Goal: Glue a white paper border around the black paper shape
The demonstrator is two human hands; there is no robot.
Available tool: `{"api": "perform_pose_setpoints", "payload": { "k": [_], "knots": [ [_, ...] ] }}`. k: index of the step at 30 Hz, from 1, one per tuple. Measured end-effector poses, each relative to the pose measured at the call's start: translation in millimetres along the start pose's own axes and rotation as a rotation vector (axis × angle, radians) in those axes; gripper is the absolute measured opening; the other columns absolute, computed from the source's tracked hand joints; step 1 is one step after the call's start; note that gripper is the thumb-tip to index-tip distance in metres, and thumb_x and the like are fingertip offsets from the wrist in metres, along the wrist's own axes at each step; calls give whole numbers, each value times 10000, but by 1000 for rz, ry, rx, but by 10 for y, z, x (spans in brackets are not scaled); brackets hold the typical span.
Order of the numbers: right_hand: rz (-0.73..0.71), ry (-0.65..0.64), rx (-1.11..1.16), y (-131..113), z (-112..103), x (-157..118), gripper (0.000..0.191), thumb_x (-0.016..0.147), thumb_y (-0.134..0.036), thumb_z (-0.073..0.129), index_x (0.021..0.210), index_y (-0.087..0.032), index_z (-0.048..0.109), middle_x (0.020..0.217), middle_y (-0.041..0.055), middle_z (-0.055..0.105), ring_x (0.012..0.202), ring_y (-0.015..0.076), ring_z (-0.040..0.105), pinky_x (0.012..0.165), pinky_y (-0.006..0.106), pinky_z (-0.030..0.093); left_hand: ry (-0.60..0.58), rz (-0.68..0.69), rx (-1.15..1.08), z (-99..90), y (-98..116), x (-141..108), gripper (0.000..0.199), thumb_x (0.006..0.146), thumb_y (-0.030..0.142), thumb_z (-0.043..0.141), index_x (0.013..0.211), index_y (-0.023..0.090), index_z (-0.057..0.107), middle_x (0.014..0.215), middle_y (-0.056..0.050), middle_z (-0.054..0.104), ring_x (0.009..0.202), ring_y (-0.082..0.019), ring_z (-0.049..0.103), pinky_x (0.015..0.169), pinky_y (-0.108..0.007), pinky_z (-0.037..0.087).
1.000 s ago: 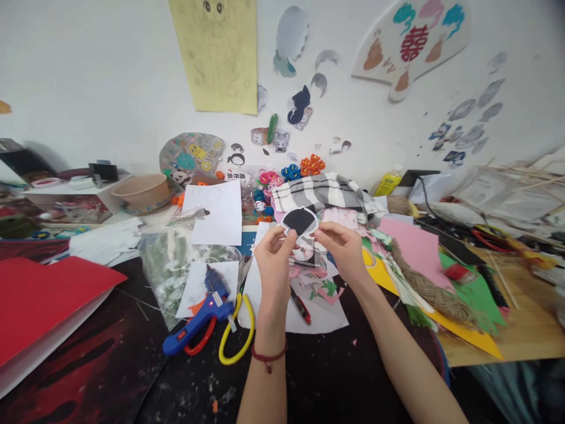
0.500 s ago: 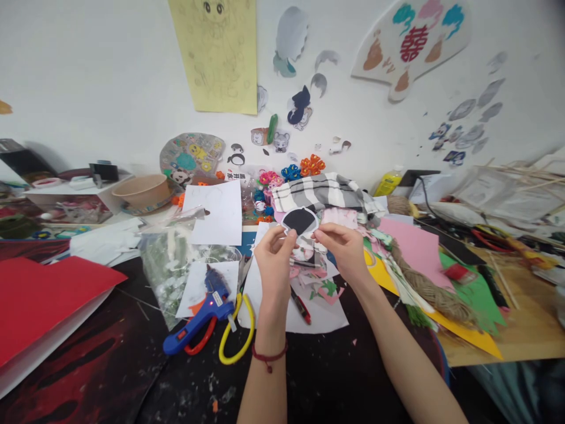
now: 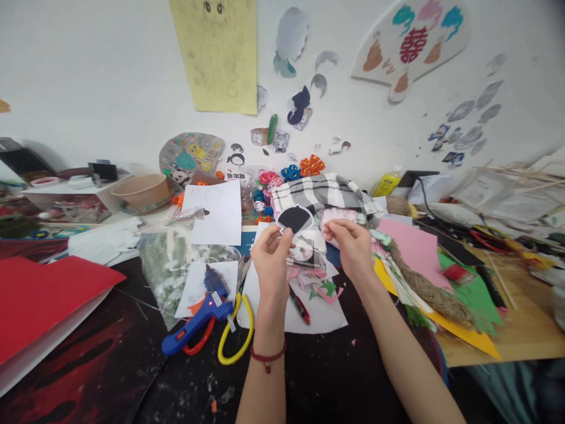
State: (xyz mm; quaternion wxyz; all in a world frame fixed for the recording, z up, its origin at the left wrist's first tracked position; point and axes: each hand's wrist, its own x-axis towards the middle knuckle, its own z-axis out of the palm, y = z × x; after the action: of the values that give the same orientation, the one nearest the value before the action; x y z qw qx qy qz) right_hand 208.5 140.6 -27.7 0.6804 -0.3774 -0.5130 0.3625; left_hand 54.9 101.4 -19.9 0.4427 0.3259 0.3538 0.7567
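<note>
My left hand [image 3: 271, 262] pinches a rounded paper cutout [image 3: 295, 218], dark in the middle with a white rim, holding it up above the table. To its right, my right hand [image 3: 354, 250] is raised with thumb and fingertips pressed together, apart from the cutout. Anything between those fingertips is too small to make out. Below the hands lie a white sheet [image 3: 324, 315], paper scraps [image 3: 327, 288] and a red-and-black pen [image 3: 300, 305].
Left of my hands, a blue glue gun [image 3: 196, 321] rests by yellow-handled scissors [image 3: 223, 356]. Red card [image 3: 48, 300] is at far left. A checked cloth [image 3: 318, 191] lies behind. Twine [image 3: 424, 288] and coloured paper [image 3: 417, 244] are on the right.
My right hand has come away from the cutout and moved slightly right. The cutout stays in my left hand, shifted slightly left.
</note>
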Motion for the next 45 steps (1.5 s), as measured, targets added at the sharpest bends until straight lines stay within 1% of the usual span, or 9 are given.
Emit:
{"api": "perform_pose_setpoints", "payload": {
  "k": [14,21,25,27,30,33,36,41,45],
  "knots": [
    [51,-182,-15,-28,45,-32,212,870,-269,585,669,-204,560,598,-22,615,523,114,537,550,251,434,12,-54,-52,16,18,-6,251,709,262,784,855,142,619,641,53,535,549,-63,486,533,-191,382],
    [119,-288,-135,-24,33,-68,454,897,-367,621,488,-176,575,434,-2,543,433,105,485,471,245,388,10,-57,-21,17,32,8,234,710,286,775,835,135,647,654,43,531,560,-66,476,546,-199,384],
    [139,-348,-133,-61,59,-73,175,796,-355,754,841,-187,739,760,27,717,595,125,602,564,246,471,-13,-56,19,9,28,-1,210,744,305,748,828,130,669,662,30,544,564,-71,473,546,-203,381],
    [159,-416,-101,-81,74,-83,330,739,-341,807,1033,-219,720,926,39,738,685,142,640,639,267,511,-34,-49,45,6,17,-6,188,761,303,731,819,132,681,663,26,549,566,-75,472,545,-206,377],
    [182,-488,-49,-86,84,-110,396,696,-345,843,1047,-218,710,910,40,736,706,154,647,674,288,527,-81,-27,93,4,-1,-16,151,792,289,703,825,142,700,675,21,568,577,-82,474,551,-210,375],
    [159,-420,-51,-66,77,-125,216,763,-376,794,855,-194,724,750,20,707,642,141,626,618,268,503,-130,-5,164,4,-3,-26,141,820,287,684,812,148,706,683,18,588,586,-88,484,557,-210,378],
    [131,-340,-65,-63,70,-118,236,806,-380,756,697,-179,697,632,8,668,573,130,605,575,259,481,-169,16,239,9,5,-32,221,877,323,634,746,153,685,601,29,547,562,-96,483,549,-213,374],
    [110,-256,-45,-92,77,-106,195,778,-369,776,761,-187,709,680,13,695,593,144,629,588,276,510,-209,42,329,25,-10,-33,163,856,325,670,875,171,718,777,-21,690,606,-119,578,578,-227,439],
    [140,-257,-44,-70,63,-102,230,725,-385,810,763,-189,697,689,11,702,616,163,645,619,299,535,-225,83,376,33,-1,-51,85,803,257,720,826,176,713,806,-34,720,648,-140,632,600,-234,465]
  ]
}}
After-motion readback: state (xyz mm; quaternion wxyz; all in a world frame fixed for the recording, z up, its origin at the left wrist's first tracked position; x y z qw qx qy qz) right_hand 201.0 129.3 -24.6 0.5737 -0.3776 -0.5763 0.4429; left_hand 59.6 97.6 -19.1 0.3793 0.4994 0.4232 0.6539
